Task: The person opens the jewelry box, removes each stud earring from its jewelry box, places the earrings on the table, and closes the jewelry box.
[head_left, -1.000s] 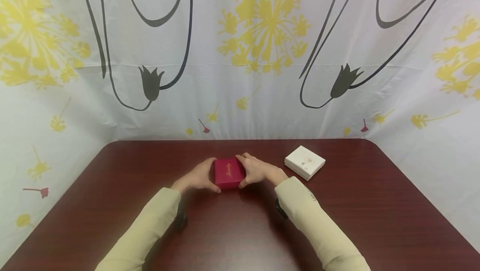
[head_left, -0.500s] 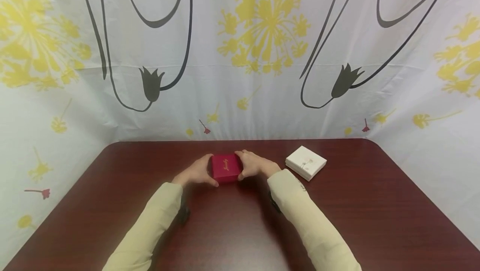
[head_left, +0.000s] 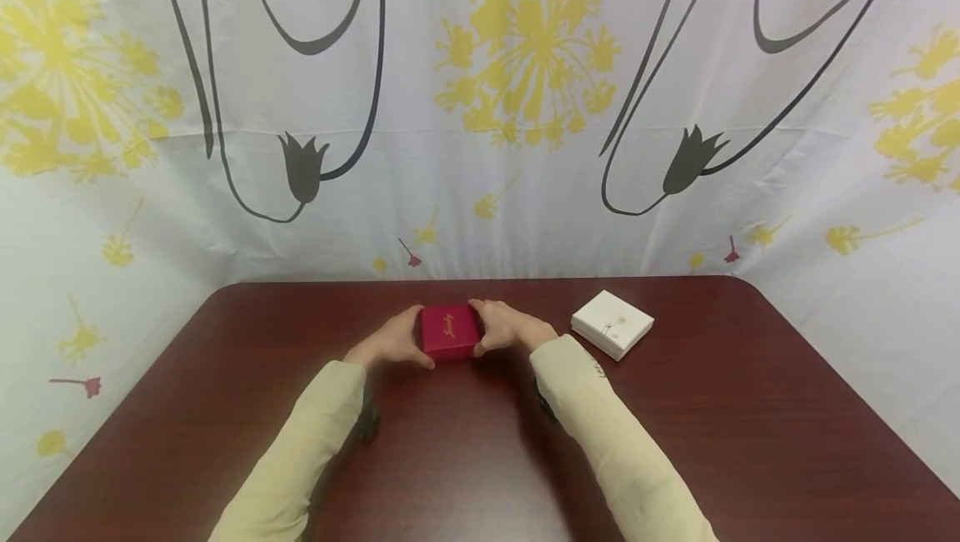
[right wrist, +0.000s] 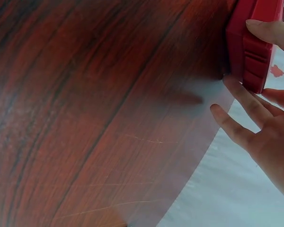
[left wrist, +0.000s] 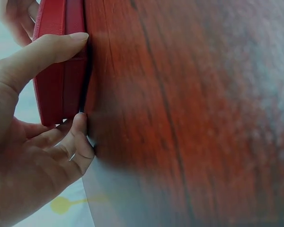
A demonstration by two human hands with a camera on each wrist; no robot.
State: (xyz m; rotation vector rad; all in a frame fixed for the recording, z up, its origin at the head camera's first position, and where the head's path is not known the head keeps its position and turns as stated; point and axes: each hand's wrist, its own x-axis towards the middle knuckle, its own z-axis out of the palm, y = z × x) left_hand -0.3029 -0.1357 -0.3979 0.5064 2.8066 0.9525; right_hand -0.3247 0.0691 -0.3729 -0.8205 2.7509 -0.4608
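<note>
A small red box with gold script on its lid sits on the table, its lid on. My left hand grips its left side, thumb at the near face and fingers toward the back. From the other side, my right hand holds the box with its thumb near the front corner. The left wrist view has the left thumb laid across the side of the red box, above the tabletop. In the right wrist view, the right thumb presses the red box while some lower fingers spread off it.
A white box with a small printed design lies to the right, turned at an angle. The dark reddish wooden table ends at the back against a white curtain with yellow and grey flowers.
Both hands have moved the red box away toward the back of the table and slightly left, mostly in the first half second. The white box has stayed in place.
</note>
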